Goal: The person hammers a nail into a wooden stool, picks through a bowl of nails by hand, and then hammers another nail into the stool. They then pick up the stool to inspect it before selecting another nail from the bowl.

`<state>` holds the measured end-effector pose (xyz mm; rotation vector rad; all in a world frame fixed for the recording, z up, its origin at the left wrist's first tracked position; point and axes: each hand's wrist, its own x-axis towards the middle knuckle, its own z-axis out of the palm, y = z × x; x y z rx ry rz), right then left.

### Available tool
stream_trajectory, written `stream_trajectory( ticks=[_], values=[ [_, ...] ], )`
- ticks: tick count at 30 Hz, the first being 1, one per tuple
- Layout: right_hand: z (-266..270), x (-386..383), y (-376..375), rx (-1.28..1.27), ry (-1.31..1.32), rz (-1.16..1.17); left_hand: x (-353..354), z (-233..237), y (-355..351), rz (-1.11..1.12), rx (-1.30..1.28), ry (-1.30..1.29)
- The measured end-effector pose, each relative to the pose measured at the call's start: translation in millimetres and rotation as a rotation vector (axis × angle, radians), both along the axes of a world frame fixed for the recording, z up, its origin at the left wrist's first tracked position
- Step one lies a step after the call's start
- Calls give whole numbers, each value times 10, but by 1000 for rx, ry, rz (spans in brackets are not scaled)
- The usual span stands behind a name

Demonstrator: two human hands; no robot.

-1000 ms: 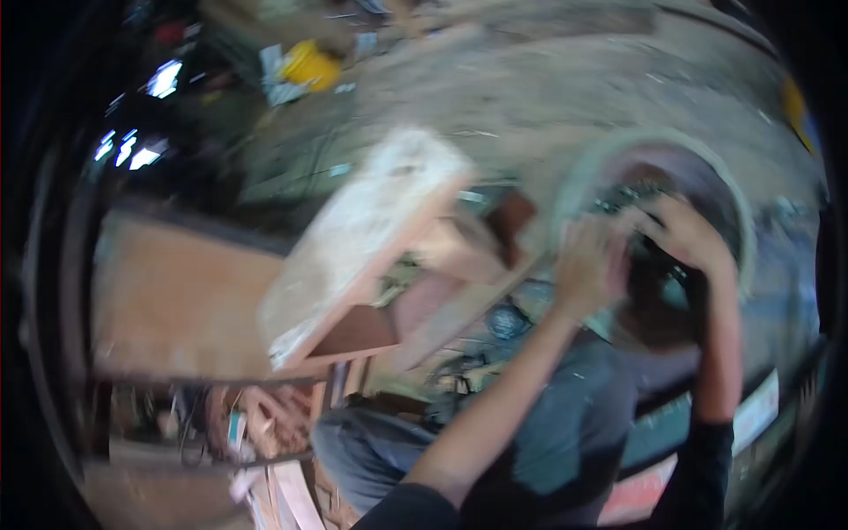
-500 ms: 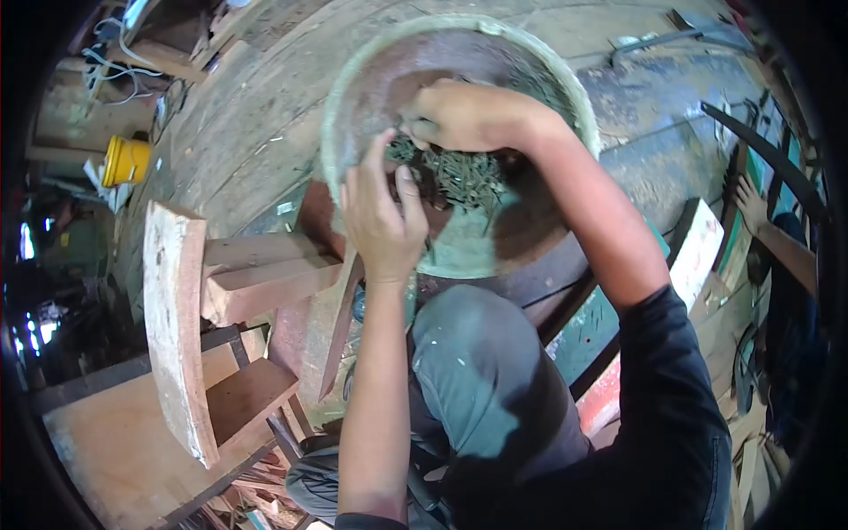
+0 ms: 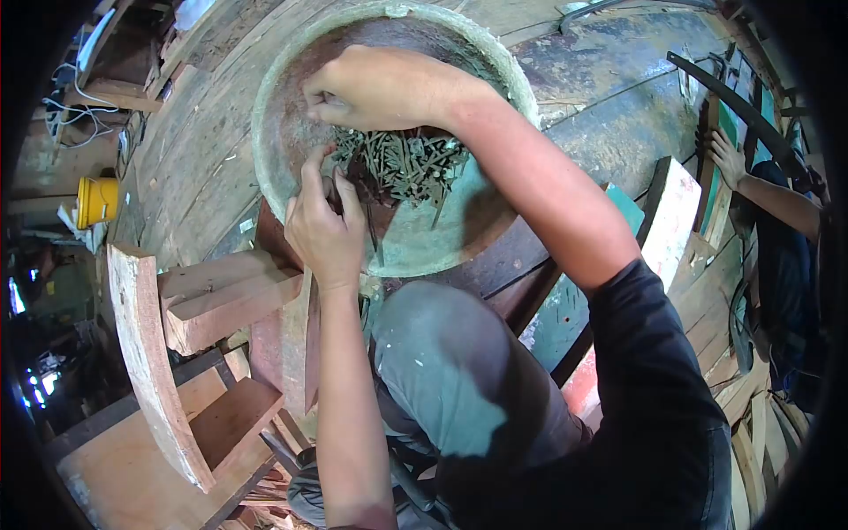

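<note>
A large round basin [image 3: 272,190] with a pale, crusted rim stands in front of my knee. Many dark nails [image 3: 406,168] lie heaped in its middle. Over the basin's far left part is my right hand [image 3: 375,88], its fingers curled together in a pinch; anything between the fingertips is hidden. My left hand [image 3: 325,221] rests at the near left rim, palm turned inward, thumb and index finger apart beside the heap. Nothing held shows clearly in it.
Left of the basin, wooden beams [image 3: 234,300] join a curved, whitish board [image 3: 150,353]. A yellow bucket [image 3: 97,201] stands at the far left. Planks [image 3: 676,212] and a dark curved bar [image 3: 738,124] lie to the right, near another person's hand [image 3: 727,159].
The view has shifted, so the basin and surroundings appear farther left and slightly higher. My right hand has moved left off the nails, uncovering more of the heap.
</note>
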<state>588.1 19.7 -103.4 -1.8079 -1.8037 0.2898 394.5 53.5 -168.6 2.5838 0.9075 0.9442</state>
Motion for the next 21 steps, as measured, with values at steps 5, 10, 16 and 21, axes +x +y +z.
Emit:
stream_trajectory(
  ticks=[5, 10, 16, 21],
  values=[
    [-8, 25, 62, 280, 140, 96, -13, -34, 62, -7, -23, -25],
    [286, 42, -152, 283, 177, 14, -5, -58, 143, -18, -64, -152],
    [246, 191, -451, 376, 182, -120, 23, 13, 204, 9, -270, -247],
    [-97, 588, -519, 323, -59, -341, 340, 169, 133, 5, -161, -263]
  ],
)
